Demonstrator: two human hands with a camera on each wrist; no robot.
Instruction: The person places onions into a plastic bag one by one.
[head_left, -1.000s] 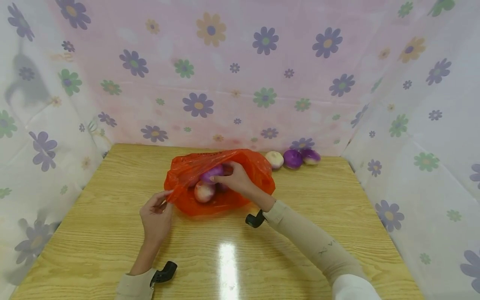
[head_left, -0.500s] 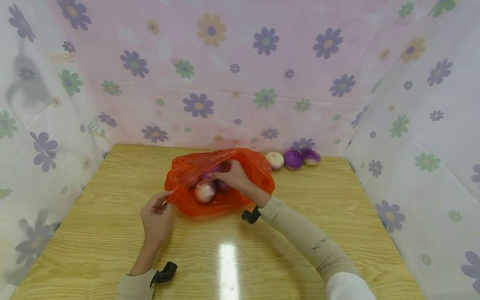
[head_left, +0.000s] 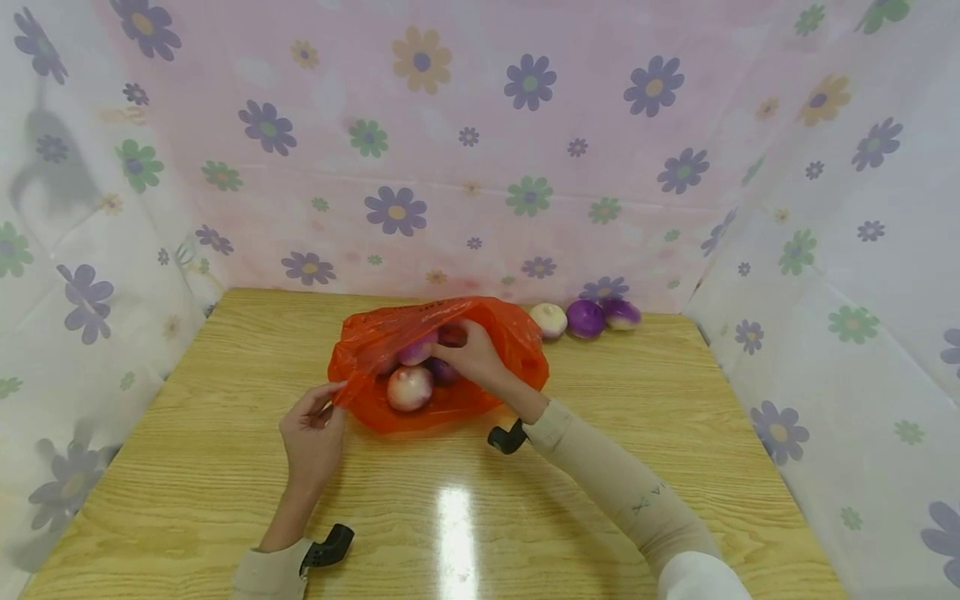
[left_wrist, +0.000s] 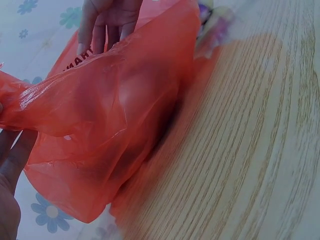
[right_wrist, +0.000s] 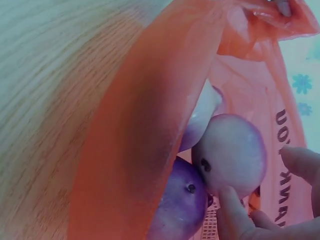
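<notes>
An orange-red plastic bag point(head_left: 525, 354) lies on its side, its mouth facing the person. Inside are several round purple-and-white vegetables, including a pale one point(head_left: 410, 388) at the front and a purple one point(head_left: 418, 348) behind it. My left hand point(head_left: 311, 433) pinches the left edge of the bag's mouth. My right hand point(head_left: 476, 357) is inside the mouth, fingers spread. In the right wrist view one finger touches a pale round vegetable point(right_wrist: 231, 152), beside a darker purple one point(right_wrist: 181, 202); another finger stands apart from it. The bag hides part of its contents.
Behind the bag's right side, a whitish vegetable point(head_left: 549, 320) and two purple ones point(head_left: 586, 318) stand in a row near the back edge of the wooden table point(head_left: 637, 392). Flower-patterned cloth point(head_left: 480, 167) encloses the back and sides.
The purple vegetable by my right hand has shifted slightly left and down, and the hand's hold on it has loosened. The pale front one has moved slightly down. My left hand has stayed put.
</notes>
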